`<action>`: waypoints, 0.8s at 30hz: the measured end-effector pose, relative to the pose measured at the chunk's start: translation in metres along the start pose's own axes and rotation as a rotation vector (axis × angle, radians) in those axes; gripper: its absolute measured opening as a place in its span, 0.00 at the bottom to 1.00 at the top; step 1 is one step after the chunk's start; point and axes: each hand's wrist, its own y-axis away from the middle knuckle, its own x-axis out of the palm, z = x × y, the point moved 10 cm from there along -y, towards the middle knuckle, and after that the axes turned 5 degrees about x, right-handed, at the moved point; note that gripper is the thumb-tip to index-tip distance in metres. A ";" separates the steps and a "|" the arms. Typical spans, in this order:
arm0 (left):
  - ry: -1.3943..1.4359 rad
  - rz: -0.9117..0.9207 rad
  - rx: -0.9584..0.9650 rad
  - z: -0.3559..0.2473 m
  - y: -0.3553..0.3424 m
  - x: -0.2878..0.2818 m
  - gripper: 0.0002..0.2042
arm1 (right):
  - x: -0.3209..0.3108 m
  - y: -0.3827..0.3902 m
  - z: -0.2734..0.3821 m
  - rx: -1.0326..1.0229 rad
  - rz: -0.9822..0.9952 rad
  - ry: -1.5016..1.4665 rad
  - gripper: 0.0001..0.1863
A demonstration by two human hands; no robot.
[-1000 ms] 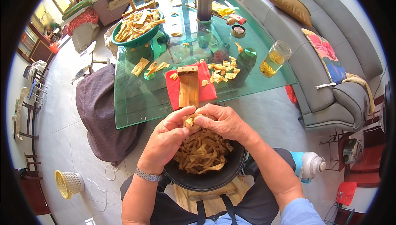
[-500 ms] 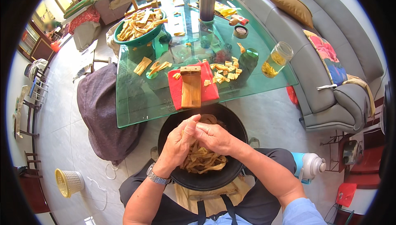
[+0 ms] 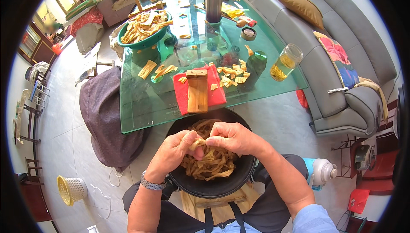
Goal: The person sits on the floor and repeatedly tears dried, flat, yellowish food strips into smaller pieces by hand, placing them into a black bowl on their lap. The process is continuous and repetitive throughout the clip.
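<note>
Both hands meet over a black bowl (image 3: 213, 186) on the lap. The left hand (image 3: 173, 154) and right hand (image 3: 230, 138) pinch one tan strip (image 3: 199, 142) between their fingers, above the strip pile (image 3: 209, 164). A wooden block (image 3: 197, 90) lies on a red cloth (image 3: 181, 94) at the tabletop's (image 3: 136, 105) near edge.

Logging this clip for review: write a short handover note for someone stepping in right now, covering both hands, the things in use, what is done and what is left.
Left hand and right hand: both pinch one tan strip between them over the black bowl on the lap.
Bowl holds a heap of the same strips.
On the glass table: wooden block on a red cloth, cut pieces, green bowl full of pieces.
Done: many pieces cut.
Left: the heap in the bowl.
</note>
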 end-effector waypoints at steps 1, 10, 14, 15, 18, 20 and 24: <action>-0.009 0.030 -0.009 0.001 0.001 0.000 0.21 | 0.001 0.001 0.004 -0.022 0.000 0.012 0.16; -0.489 0.291 0.019 0.006 -0.001 0.009 0.14 | 0.032 -0.002 0.009 -0.242 -0.039 0.342 0.12; -0.685 0.271 0.052 0.024 -0.006 0.021 0.18 | 0.032 -0.001 0.007 -0.284 -0.045 0.391 0.13; -0.637 0.306 0.013 0.024 -0.002 0.026 0.18 | 0.032 0.002 0.003 -0.260 -0.012 0.386 0.13; -0.637 0.359 -0.059 0.038 0.011 0.026 0.20 | 0.030 0.011 -0.008 -0.204 0.067 0.350 0.13; -0.626 0.386 -0.044 0.039 0.017 0.024 0.20 | 0.024 0.017 -0.012 -0.184 0.083 0.314 0.13; -0.614 0.346 -0.068 0.036 0.019 0.015 0.20 | 0.022 0.021 -0.011 -0.178 0.071 0.360 0.13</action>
